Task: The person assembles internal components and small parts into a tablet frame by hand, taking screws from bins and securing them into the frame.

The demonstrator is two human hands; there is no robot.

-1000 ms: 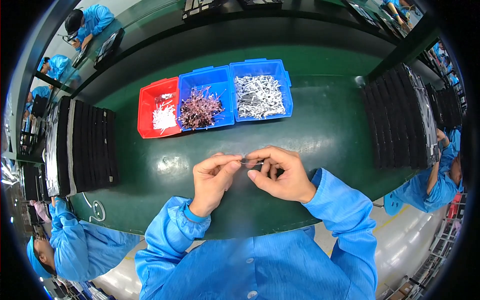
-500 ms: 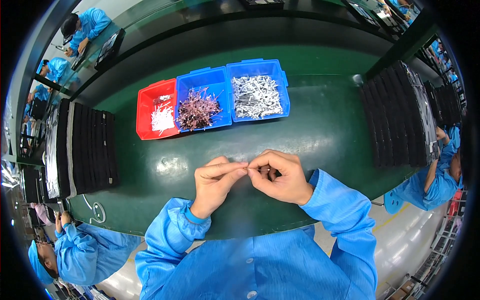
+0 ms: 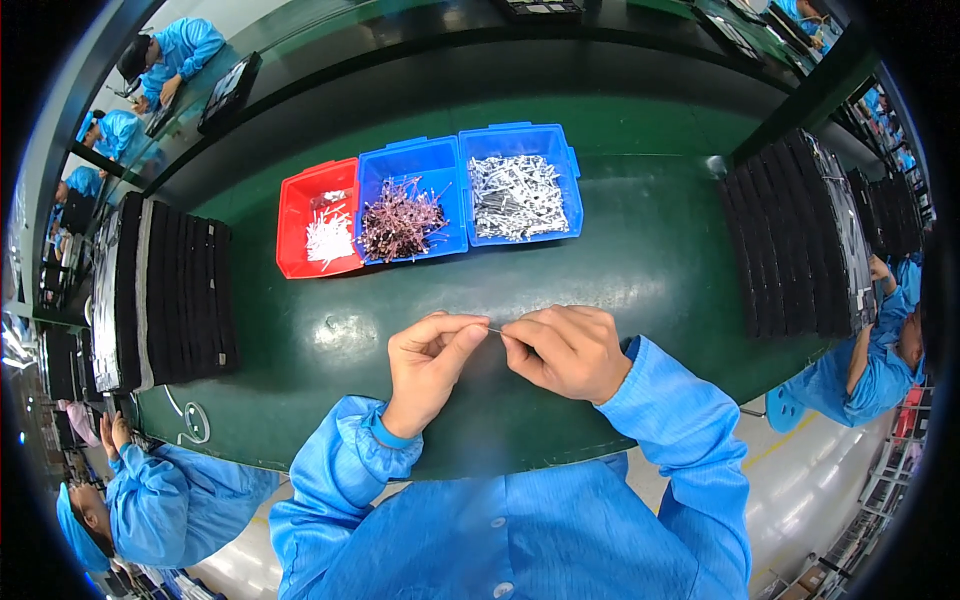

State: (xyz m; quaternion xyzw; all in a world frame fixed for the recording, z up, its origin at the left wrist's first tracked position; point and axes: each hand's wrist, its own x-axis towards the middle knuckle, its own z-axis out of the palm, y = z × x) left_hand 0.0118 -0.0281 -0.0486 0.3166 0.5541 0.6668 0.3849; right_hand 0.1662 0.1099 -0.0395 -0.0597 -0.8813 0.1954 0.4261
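The right hand (image 3: 572, 352) has rolled knuckles-up, pinching with the left hand (image 3: 426, 362) a thin strand (image 3: 496, 331) whose length runs left-right.

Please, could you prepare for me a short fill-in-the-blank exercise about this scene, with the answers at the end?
1. Beside the red bin stand ____ blue bins.
2. The reddish-brown thin parts lie neither in the leftmost nor in the rightmost bin, but in the ____ one.
3. The left hand and the right hand, with a thin piece between them, are above a ____ tabletop.

Missing words: two; middle; green.
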